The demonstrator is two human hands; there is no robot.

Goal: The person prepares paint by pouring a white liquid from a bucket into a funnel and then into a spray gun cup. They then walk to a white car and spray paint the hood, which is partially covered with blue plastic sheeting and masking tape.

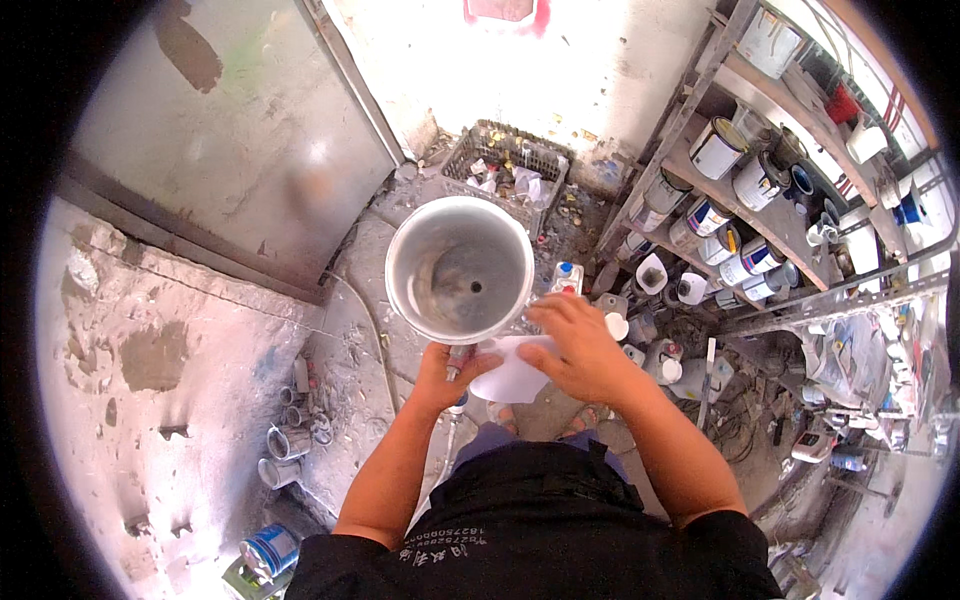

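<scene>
A pale metal cup (425,260) with a small dark hole in its bottom sits upright in front of me, apparently the cup of a spray gun. My left hand (437,378) is closed around the metal gun body (457,360) just under the cup's near rim. Below that hand a blue fitting and a hose hang down. My right hand (585,350) is at the cup's right side, fingertips close to the rim. Its thumb lies over a piece of white paper (508,372), which spans between both hands. The fingers behind the paper are partly hidden.
A dark plastic crate (548,160) with scraps stands by the far wall. Shelves (735,185) of paint cans rise at right, with jugs (690,375) on the floor below. Used cans (288,442) line the left wall. A thin hose (375,325) crosses the floor.
</scene>
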